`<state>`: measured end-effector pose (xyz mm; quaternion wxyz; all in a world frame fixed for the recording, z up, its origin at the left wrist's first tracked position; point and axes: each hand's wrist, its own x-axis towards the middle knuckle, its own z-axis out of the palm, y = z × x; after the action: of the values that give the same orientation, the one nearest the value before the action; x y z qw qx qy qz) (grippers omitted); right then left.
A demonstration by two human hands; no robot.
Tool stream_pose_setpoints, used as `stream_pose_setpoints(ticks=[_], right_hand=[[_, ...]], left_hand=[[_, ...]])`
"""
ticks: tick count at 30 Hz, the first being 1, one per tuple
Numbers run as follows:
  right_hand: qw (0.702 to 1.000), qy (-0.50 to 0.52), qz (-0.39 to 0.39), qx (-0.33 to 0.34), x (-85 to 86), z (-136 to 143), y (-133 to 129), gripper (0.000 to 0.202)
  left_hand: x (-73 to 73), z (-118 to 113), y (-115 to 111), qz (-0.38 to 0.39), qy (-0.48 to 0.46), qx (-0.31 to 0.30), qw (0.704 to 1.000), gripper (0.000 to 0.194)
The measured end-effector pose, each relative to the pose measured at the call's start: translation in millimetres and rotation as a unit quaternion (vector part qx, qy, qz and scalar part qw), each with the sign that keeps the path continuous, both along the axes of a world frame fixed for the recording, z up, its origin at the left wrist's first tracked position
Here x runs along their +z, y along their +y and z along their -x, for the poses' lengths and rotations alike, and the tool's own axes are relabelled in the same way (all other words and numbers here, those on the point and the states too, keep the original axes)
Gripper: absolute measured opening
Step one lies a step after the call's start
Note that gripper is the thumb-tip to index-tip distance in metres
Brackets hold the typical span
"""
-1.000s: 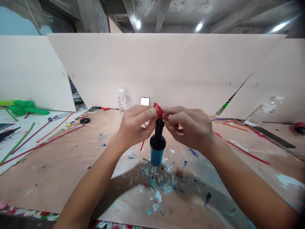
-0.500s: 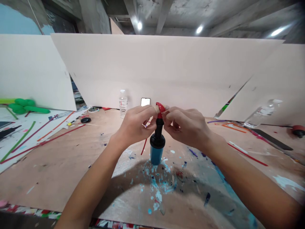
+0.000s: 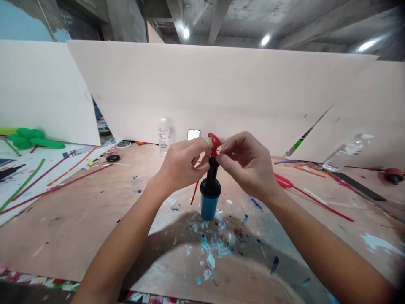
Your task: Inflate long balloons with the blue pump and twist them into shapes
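Note:
A blue and black hand pump (image 3: 209, 196) stands upright on the table, red balloon material (image 3: 214, 141) bunched around its top. My left hand (image 3: 183, 162) is closed on the red balloon from the left, with a tan band around one finger. From the right, my right hand (image 3: 248, 162) pinches at the same spot, thumb and index finger close together; its other fingers are curled. An inflated red section (image 3: 284, 180) with a thin red tail shows beyond my right wrist. A thin red strip hangs left of the pump.
Behind the pump are a clear bottle (image 3: 163, 137) and a phone (image 3: 193, 134) against a white board (image 3: 205, 88). A green balloon shape (image 3: 28, 138) and long balloons lie left. Another bottle (image 3: 348, 153) leans at right, near a dark flat strip (image 3: 360, 185).
My right hand has turned and its fingers have opened out somewhat at the pump's top. An inflated red section now shows behind my right wrist. My left hand has barely moved.

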<state>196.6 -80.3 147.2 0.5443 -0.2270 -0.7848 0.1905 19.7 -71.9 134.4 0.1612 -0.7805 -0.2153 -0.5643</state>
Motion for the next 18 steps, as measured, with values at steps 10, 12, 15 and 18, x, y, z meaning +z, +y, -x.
stream_pose_setpoints(ticks=[10,12,15,18], right_hand=[[0.994,0.046,0.1,0.016,-17.4,9,11,0.019],[0.997,0.044,0.067,-0.014,-22.8,11,12,0.018],[0.999,0.034,0.006,-0.042,-28.8,17,11,0.017],[0.998,0.027,-0.022,-0.055,-33.8,23,13,0.016]], left_hand=[[-3.1,-5,-1,0.121,-0.019,-0.054,0.991,0.053],[-1.5,-6,-2,0.185,-0.051,-0.099,0.976,0.061],[-0.3,-7,-2,0.266,-0.082,-0.188,0.942,0.058],[-0.3,-8,-1,0.303,-0.107,-0.268,0.908,0.048]])
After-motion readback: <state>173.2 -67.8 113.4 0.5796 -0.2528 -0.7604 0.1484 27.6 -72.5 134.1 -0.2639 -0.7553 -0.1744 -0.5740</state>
